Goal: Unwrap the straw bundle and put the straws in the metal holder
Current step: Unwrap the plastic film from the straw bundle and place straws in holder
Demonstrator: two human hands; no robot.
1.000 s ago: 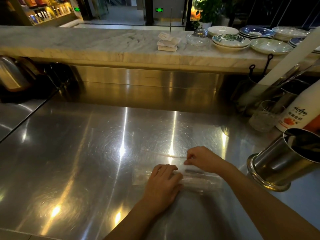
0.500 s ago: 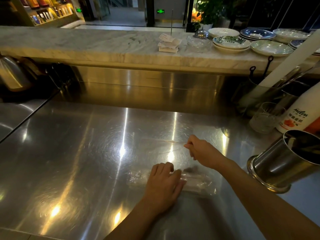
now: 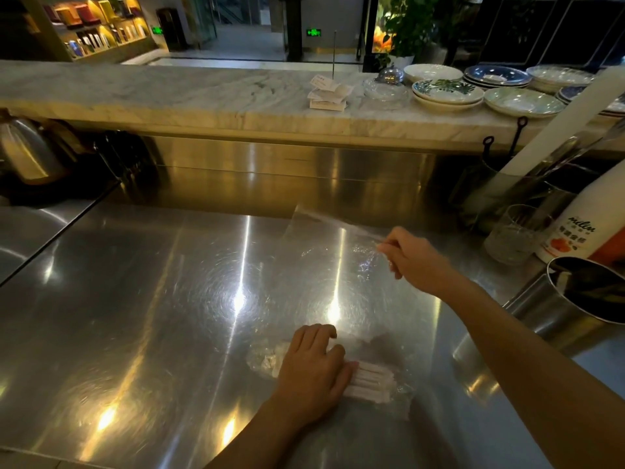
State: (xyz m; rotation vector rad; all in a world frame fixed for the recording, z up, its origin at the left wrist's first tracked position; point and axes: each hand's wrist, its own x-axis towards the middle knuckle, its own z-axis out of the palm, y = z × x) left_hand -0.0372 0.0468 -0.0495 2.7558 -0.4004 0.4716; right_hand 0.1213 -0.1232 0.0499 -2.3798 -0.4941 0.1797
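The straw bundle (image 3: 372, 382) is pinned to the stainless-steel counter (image 3: 135, 299) under the left hand (image 3: 313, 368), whose fingers are laid loosely flat across it, with the white straw ends left showing beside the thumb. A sheet of clear plastic wrap (image 3: 324, 238) is pinched in the curled fingers of the right hand (image 3: 414, 262) and held stretched above the counter, beyond the bundle. The metal holder (image 3: 568, 299) is seen at the right edge, apart from both hands.

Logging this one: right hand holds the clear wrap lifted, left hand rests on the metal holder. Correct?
Not quite. In the head view the left hand rests on the straws, not the metal holder, which stands untouched at the right. The right hand does hold the clear wrap lifted.
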